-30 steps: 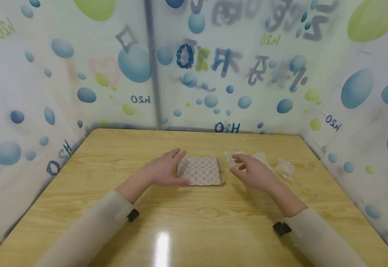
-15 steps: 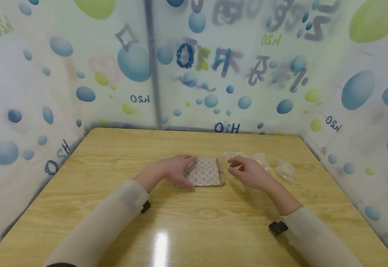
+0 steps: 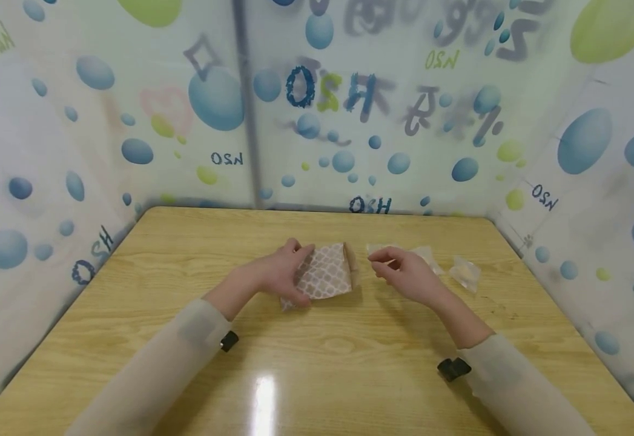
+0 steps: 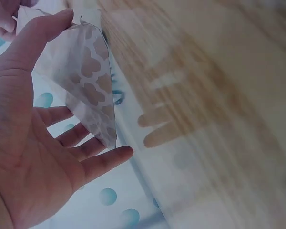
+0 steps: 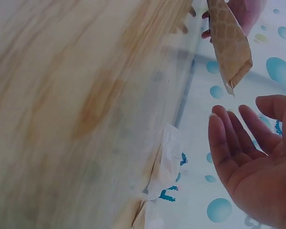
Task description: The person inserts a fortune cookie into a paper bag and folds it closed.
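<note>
A flat paper box or sleeve [image 3: 324, 272] with a grey-beige and white lattice print is tilted, its right end raised off the table. My left hand [image 3: 280, 271] grips its left part, thumb at the near edge and fingers at the far edge. In the left wrist view the box [image 4: 88, 71] lies between the thumb and the fingers of my left hand [image 4: 43, 157]. Facing the box's brown open end [image 5: 240, 76], my right hand [image 5: 257, 171] is apart from it, fingers loosely bent and holding nothing.
Several small clear plastic packets lie on the wooden table [image 3: 306, 363] to the right; one packet [image 3: 465, 274] is farthest right, another [image 3: 428, 257] is partly behind my right hand. Curtain-like walls [image 3: 317, 151] with blue and green dots enclose the table's back and sides.
My left hand first moved right over the box, then took hold of it and lifted its right end. My right hand has shifted slightly left.
</note>
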A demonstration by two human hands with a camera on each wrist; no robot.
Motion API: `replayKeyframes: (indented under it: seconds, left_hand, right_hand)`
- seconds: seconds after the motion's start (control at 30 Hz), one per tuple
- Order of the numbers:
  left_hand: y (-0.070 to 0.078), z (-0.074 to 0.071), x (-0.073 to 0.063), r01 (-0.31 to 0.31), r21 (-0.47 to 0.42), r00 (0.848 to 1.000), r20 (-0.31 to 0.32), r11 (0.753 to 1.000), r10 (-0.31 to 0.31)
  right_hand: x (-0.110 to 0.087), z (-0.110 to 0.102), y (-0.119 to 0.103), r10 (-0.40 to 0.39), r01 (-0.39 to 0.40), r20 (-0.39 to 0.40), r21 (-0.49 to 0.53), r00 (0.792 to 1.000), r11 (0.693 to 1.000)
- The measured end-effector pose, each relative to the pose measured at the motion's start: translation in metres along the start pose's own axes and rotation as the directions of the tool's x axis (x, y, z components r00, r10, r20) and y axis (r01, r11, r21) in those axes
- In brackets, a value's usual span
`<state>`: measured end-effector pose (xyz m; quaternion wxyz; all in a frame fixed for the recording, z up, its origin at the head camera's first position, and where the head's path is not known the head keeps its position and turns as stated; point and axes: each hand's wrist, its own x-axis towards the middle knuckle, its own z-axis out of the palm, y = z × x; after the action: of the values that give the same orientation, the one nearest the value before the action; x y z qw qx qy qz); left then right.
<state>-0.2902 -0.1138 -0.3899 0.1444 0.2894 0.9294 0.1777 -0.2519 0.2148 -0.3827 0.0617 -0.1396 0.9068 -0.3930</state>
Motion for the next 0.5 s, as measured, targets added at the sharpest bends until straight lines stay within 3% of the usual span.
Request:
replayKeyframes:
  seconds: [0.23, 0.5]
  left_hand:
    - [0.000, -0.001, -0.007, -0.060, -0.004, 0.997, -0.057, 0.998, 0.060]
    - [0.001, 0.003, -0.009, -0.127, -0.039, 0.989, -0.081, 0.991, 0.124]
  right_hand:
    - [0.001, 0.005, -0.009, -0.064, 0.063, -0.002, 0.156, 0.998, 0.986]
    - [0.007, 0.016, -0.014, -0.103, 0.097, 0.039, 0.130, 0.994, 0.987]
